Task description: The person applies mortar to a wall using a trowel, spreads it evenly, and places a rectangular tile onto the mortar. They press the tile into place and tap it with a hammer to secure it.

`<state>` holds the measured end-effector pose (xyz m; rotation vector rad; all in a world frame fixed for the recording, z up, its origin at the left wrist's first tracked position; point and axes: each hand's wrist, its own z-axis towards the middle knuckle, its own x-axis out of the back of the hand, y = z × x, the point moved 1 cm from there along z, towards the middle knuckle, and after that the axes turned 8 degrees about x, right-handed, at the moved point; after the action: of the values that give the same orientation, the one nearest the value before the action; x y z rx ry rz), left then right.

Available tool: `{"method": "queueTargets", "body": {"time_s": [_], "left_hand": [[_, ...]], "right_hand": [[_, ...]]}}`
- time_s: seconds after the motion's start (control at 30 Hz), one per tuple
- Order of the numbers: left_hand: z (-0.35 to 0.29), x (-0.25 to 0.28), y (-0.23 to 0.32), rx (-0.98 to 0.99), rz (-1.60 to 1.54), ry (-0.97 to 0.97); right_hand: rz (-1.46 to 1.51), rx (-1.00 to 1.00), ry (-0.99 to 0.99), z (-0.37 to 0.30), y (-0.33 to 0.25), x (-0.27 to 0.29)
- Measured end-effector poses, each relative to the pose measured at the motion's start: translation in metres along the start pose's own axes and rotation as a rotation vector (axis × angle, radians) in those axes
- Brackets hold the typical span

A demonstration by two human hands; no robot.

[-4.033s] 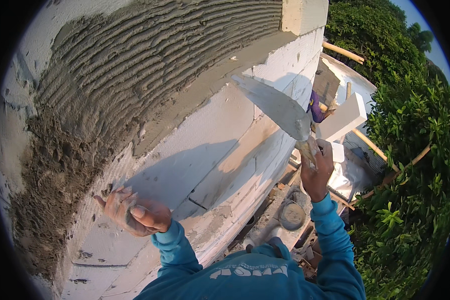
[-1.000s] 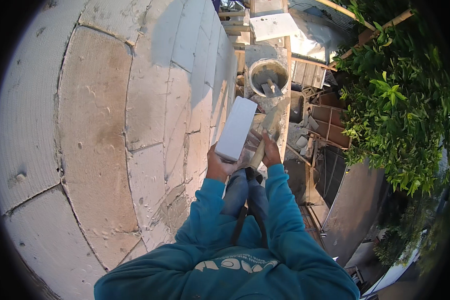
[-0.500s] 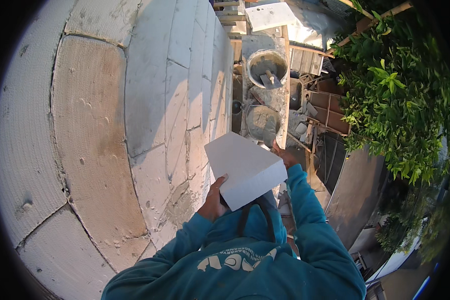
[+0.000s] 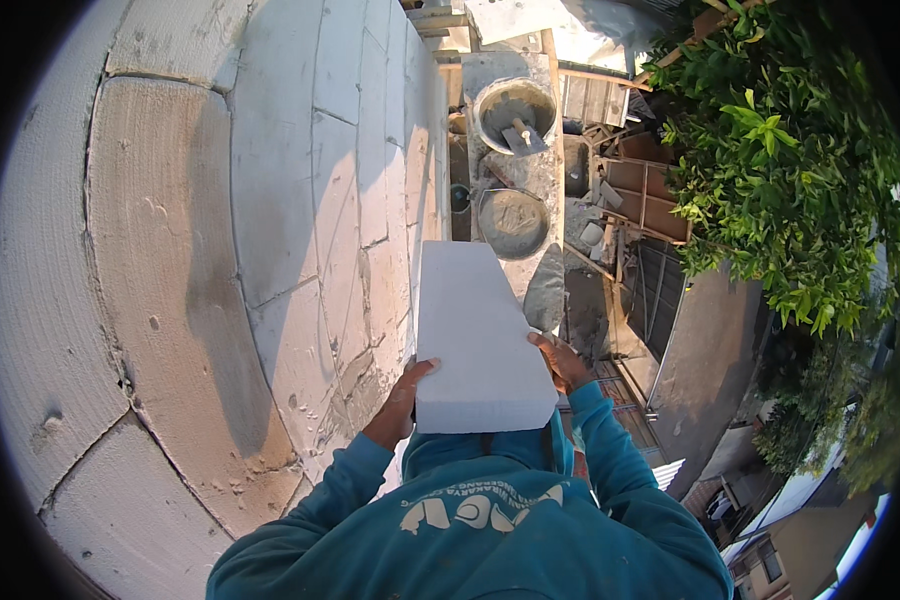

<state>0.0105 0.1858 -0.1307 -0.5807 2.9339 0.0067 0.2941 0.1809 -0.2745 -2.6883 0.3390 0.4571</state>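
Observation:
Between my hands is a pale grey-white lightweight concrete block (image 4: pixel 480 340), its broad face up and one end towards my chest. My left hand (image 4: pixel 405 398) is closed on its left edge, thumb on top. At the right edge my right hand (image 4: pixel 563 364) grips the block too, its fingers partly hidden underneath. Just beyond the right hand sticks out a grey blade (image 4: pixel 544 288), shaped like a trowel's; its handle is out of sight, so how it is held is unclear.
A wall of large pale blocks (image 4: pixel 280 220) rises close on my left. Ahead, a plank platform (image 4: pixel 495 68) carries a bucket (image 4: pixel 482 97) of grey mortar with a trowel (image 4: pixel 523 138) and a basin (image 4: pixel 515 222). Leafy branches (image 4: pixel 770 170) hang at right above a lower yard (image 4: pixel 710 360).
The block has turned from slanting to nearly straight ahead and come lower in view. My right hand has moved nearer my body along its edge, with the grey blade now plainer beside it.

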Motion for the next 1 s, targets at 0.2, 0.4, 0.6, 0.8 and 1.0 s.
{"method": "queueTargets", "body": {"time_s": [0.2, 0.4, 0.6, 0.8, 1.0], "left_hand": [[0.019, -0.012, -0.039, 0.000, 0.151, -0.116], [0.088, -0.040, -0.059, 0.154, 0.316, -0.213], [0.198, -0.065, -0.068, 0.183, 0.487, -0.181], [0.288, -0.056, -0.082, -0.032, 0.528, -0.176], [0.314, -0.060, -0.066, 0.037, 0.530, -0.169]], "right_hand": [[0.139, 0.080, 0.202, -0.068, 0.052, 0.037], [0.149, 0.135, 0.422, -0.086, 0.092, 0.081], [0.280, 0.171, 0.395, -0.013, 0.154, 0.161], [0.313, 0.259, 0.391, 0.061, 0.204, 0.209], [0.394, 0.162, 0.468, 0.086, 0.198, 0.192]]}}
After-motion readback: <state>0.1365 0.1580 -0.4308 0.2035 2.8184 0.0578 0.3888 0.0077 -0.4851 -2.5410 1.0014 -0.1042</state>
